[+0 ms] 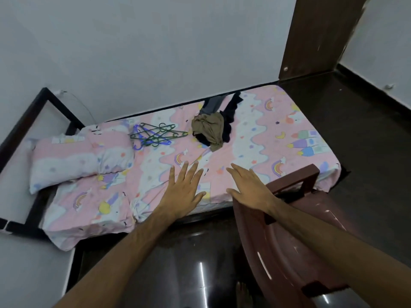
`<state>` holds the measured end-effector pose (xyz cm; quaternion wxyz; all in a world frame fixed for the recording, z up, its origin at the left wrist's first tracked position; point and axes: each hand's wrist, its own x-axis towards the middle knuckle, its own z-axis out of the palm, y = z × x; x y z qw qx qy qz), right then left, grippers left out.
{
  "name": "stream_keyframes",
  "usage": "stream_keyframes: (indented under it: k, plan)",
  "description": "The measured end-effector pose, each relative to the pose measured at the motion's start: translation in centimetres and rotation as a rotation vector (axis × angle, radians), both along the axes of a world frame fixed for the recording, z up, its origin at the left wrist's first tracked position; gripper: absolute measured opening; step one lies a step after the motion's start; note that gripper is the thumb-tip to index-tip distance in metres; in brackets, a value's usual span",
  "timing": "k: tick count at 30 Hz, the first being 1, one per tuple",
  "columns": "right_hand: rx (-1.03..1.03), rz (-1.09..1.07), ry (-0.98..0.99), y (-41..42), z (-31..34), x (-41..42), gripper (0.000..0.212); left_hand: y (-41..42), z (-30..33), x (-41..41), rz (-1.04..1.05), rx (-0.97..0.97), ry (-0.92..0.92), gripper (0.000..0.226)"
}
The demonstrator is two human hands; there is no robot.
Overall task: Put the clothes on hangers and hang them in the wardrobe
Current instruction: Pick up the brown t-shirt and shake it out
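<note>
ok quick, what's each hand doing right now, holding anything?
Left hand: open, fingers spread, holding nothing, over the bed.
Right hand: open, fingers straight, holding nothing, above the chair.

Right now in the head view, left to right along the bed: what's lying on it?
pillow → pile of green and blue hangers → heap of clothes, olive garment on top. Both hands hover open over the near edge, holding nothing.
</note>
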<state>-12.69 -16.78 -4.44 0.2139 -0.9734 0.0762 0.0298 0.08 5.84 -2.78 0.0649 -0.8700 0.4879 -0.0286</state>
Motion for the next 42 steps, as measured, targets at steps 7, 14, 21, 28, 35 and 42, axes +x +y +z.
stream_keyframes:
  k: [7, 14, 21, 28, 35, 42]
  plan:
    - [-0.02, -0.084, 0.069, -2.4, -1.7, 10.4, 0.069, -2.8, -2.0, 12.7, -0.099, -0.014, 0.007, 0.073]
    - [-0.066, -0.293, 0.146, -2.6, -3.9, 18.5, 0.073, -5.4, -3.9, 25.2, -0.289, -0.008, 0.076, 0.074]
    - [-0.007, -0.485, 0.224, -5.2, -7.3, 23.8, 0.071, -12.2, -5.9, 34.5, -0.484, 0.039, 0.098, 0.069]
    - [0.233, -0.611, 0.24, -12.2, -14.0, 30.0, 0.068, -22.0, -9.6, 41.8, -0.558, 0.18, 0.059, 0.065]
    - [0.532, -0.805, 0.155, -15.4, -19.3, 32.2, 0.064, -30.1, -13.3, 46.8, -0.65, 0.415, 0.03, 0.053]
    - [0.697, -0.991, 0.003, -13.8, -26.7, 35.2, 0.054, -36.5, -18.0, 50.2, -0.815, 0.531, -0.073, 0.035]
